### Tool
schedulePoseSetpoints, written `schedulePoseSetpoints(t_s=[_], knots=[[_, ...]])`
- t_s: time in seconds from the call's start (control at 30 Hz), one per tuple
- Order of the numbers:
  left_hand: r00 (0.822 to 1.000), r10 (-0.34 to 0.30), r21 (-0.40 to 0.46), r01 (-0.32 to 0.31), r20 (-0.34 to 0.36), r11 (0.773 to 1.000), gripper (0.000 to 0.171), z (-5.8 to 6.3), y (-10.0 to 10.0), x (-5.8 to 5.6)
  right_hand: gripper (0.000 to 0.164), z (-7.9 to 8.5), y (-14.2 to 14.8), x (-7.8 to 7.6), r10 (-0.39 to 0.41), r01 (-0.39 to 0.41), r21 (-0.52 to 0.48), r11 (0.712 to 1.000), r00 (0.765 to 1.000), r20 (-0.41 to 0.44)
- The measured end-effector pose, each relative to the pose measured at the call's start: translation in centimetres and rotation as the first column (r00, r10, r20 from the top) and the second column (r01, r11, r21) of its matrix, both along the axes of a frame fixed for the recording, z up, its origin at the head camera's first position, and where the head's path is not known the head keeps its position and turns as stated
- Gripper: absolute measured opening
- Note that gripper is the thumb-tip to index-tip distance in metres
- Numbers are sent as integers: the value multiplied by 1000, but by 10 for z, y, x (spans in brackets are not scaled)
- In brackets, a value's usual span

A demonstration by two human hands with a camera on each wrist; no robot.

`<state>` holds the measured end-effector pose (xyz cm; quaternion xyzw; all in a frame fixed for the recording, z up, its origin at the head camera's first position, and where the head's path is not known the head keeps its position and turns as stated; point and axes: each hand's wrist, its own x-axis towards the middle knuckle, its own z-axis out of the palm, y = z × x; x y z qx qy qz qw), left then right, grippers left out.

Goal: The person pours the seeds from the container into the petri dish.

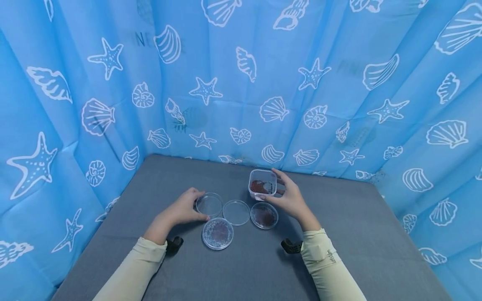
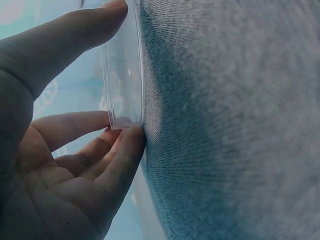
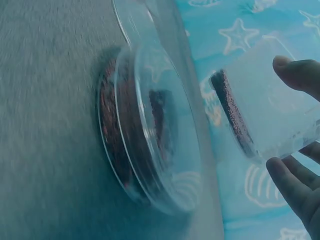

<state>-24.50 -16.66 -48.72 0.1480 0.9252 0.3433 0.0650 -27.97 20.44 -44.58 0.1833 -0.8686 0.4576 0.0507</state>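
Note:
My left hand [image 1: 183,207] grips a clear round petri dish [image 1: 209,205] by its rim, thumb on the near side and fingers on the far side. In the left wrist view that dish [image 2: 125,75] stands close against the cloth. My right hand [image 1: 289,197] holds a clear square plastic tub [image 1: 262,184] between thumb and fingers, tilted and raised off the table. Reddish-brown granules have gathered along one side of the tub [image 3: 270,100]. Just in front of it lies a petri dish [image 1: 264,215] with dark reddish-brown material inside.
Between the hands lies another clear petri dish [image 1: 236,212]. Nearer me is a petri dish [image 1: 218,234] with pinkish contents and whitish specks. A grey cloth covers the table [image 1: 248,271]. Blue curtains [image 1: 241,92] with white shell prints hang behind and at both sides.

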Motion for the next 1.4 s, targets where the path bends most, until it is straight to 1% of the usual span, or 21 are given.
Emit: schedulePoseSetpoints(t_s=[0.17,0.33,0.4,0.53,0.6,0.77,0.93,1.17,1.27,1.4], knots=[[1000,7,-9,-7,6,1000,95,-1,0,0,97,-3,-16,-1,37,-36,35,999,999,-28],[1000,6,-17,-6,-5,1000,94,-1,-1,0,97,-5,-30,-2,60,-56,73,996,997,-56],[1000,12,-17,-12,1,1000,94,-1,-1,0,98,-5,-36,-2,70,-65,84,994,995,-65],[1000,11,-17,-11,2,1000,93,-2,-2,-1,97,-7,-47,-3,110,-96,125,988,988,-107],[1000,10,-14,-10,0,1000,93,-3,-3,-1,97,-7,-52,-4,138,-116,152,982,980,-144],[1000,12,-14,-12,-1,1000,93,-5,-4,-3,97,-7,-64,-5,192,-141,234,962,958,-211],[1000,14,-8,-14,3,1000,94,-5,-5,-4,96,-6,-73,-6,214,-138,298,945,947,-239],[1000,14,-2,-14,7,1000,95,-3,-5,-4,95,-5,-85,-6,255,-134,380,915,922,-291],[1000,16,-5,-16,9,1000,94,-2,-5,-3,94,-2,-91,-4,277,-131,420,898,910,-309],[1000,20,-6,-20,23,1000,94,-2,-4,-2,94,0,-99,-1,313,-123,492,862,893,-325]])
